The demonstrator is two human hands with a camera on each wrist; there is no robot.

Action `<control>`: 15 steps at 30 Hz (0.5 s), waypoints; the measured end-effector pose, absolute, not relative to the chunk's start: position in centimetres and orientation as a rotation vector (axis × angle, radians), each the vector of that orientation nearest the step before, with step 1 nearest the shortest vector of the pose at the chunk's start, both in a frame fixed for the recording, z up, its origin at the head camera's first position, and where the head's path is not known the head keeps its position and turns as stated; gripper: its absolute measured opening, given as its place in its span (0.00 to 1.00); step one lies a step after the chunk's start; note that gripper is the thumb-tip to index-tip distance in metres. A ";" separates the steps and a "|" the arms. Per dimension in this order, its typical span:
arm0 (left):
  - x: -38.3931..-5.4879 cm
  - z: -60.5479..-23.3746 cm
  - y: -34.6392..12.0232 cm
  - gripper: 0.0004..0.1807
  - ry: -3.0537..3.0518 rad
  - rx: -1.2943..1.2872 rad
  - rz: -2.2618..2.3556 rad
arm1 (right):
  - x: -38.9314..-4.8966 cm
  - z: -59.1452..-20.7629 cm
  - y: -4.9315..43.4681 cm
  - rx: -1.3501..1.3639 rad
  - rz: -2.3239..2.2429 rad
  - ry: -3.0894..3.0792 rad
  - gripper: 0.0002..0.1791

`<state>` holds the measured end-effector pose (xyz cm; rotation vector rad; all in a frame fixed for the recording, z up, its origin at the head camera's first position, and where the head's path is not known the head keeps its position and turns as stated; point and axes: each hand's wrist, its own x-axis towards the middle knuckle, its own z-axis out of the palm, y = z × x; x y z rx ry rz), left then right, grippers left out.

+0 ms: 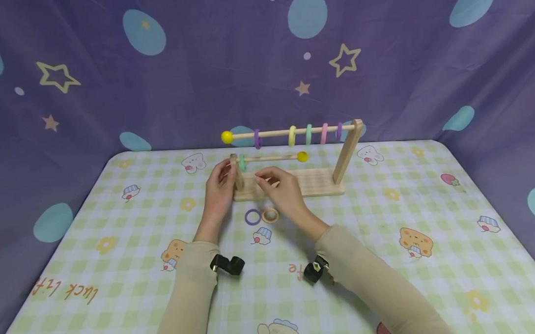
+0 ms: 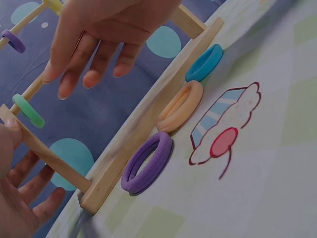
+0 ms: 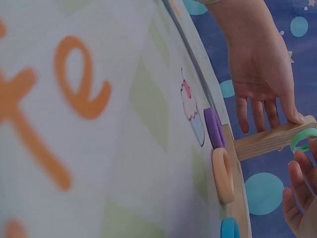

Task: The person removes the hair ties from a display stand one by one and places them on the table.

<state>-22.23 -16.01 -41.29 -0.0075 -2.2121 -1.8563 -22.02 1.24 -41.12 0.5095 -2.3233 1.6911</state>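
A wooden stand (image 1: 312,184) has two rods with yellow end balls. My left hand (image 1: 219,186) holds the top of its short post (image 2: 54,161), thumb on one side and fingers behind. On the lower rod (image 1: 271,158), a mint green hair tie (image 1: 243,163) hangs close to that post. My right hand (image 1: 283,186) hovers in front of the lower rod, fingers loosely bent, with nothing seen in them. A purple hair tie (image 2: 147,163), a peach one (image 2: 180,106) and a blue one (image 2: 204,63) lie along the base; my right hand hides the blue one in the head view.
The upper rod (image 1: 275,133) runs from the tall post (image 1: 348,152) and carries several hair ties, among them a yellow one (image 1: 292,136) and a pink one (image 1: 324,134). A checked cloth (image 1: 121,290) covers the table, with a purple curtain (image 1: 228,65) behind.
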 end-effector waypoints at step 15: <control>-22.1 -41.1 -16.0 0.27 -2.219 -0.011 -1.857 | -23.0 -40.9 -0.3 0.417 1.869 -2.255 0.11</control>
